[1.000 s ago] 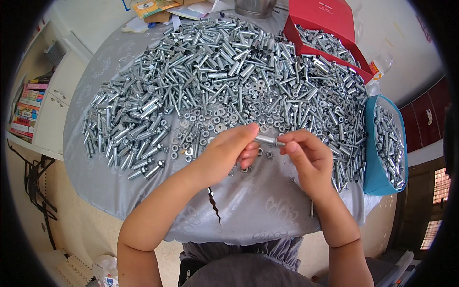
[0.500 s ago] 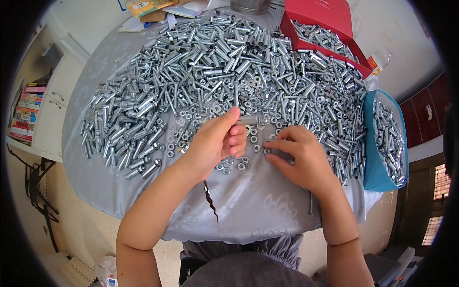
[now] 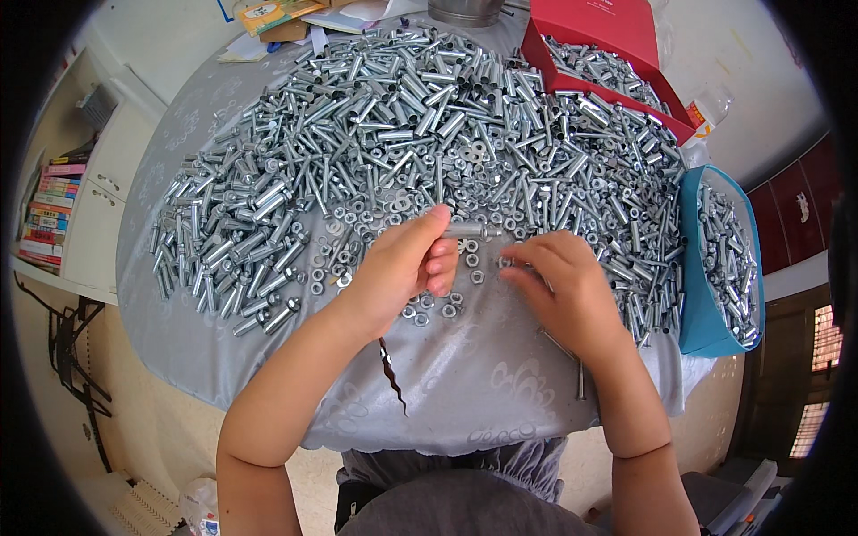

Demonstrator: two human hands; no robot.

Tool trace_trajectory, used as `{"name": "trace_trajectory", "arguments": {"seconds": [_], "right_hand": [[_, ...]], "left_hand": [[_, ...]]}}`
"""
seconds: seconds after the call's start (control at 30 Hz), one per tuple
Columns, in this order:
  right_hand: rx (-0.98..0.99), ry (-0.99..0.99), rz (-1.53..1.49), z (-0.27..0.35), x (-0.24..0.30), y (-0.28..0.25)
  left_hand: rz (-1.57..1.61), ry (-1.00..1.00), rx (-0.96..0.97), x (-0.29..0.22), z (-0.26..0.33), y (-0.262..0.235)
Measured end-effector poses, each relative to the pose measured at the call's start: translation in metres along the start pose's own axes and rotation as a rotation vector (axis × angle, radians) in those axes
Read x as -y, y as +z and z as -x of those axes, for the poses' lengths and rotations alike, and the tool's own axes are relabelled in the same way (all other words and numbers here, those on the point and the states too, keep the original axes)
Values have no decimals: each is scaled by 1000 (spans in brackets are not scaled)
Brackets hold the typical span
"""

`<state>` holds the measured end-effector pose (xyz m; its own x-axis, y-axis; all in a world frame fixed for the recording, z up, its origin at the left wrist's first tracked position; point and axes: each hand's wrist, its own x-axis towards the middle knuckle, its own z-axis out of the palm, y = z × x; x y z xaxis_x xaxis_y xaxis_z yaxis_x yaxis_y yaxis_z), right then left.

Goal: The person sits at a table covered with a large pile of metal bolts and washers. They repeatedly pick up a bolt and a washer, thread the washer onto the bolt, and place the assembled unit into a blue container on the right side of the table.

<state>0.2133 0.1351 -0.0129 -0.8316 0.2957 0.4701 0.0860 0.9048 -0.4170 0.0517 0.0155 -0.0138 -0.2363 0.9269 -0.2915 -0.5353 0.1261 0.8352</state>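
My left hand [image 3: 402,263] is closed around a silver sleeve anchor bolt [image 3: 466,230], whose threaded end points right. Its other end is hidden inside the fist. Just to the right, my right hand [image 3: 565,284] pinches a small hex nut [image 3: 506,262] between thumb and fingertips, a short way from the bolt's tip. Loose nuts [image 3: 450,311] lie on the cloth between and below the hands. Beyond them spreads a wide heap of metal sleeves, bolts, washers and nuts [image 3: 393,116]. A long thin bolt [image 3: 581,382] rests under my right forearm.
Assembled sleeve anchors [image 3: 279,314] are piled at the left of the grey tablecloth [image 3: 357,402]. A red box [image 3: 617,96] of hardware stands at the back right, a blue bin [image 3: 693,295] of it at the right edge. A metal bucket [image 3: 465,9] sits at the back.
My right thumb and fingertips have come together on a nut and risen slightly toward the bolt. My left hand keeps its hold on the bolt, nearly still.
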Motion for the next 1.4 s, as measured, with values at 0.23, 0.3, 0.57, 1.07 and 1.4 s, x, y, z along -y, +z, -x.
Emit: {"name": "trace_trajectory", "arguments": {"seconds": [0.23,0.3,0.57,1.07,1.4], "right_hand": [[-191,104,-170,-4,16,-8],[-183,127,-191,-2,15,-6],[-168,171,-279,-1,19,-4],[-132,213,-360,4,18,-2],[-54,237,-475,2,25,-5]], "left_hand": [[-109,-15,56,5,1,-1],[-142,9,72,7,1,-1],[-115,42,92,10,1,1],[-209,98,160,11,5,5],[-172,63,179,10,5,1]]}}
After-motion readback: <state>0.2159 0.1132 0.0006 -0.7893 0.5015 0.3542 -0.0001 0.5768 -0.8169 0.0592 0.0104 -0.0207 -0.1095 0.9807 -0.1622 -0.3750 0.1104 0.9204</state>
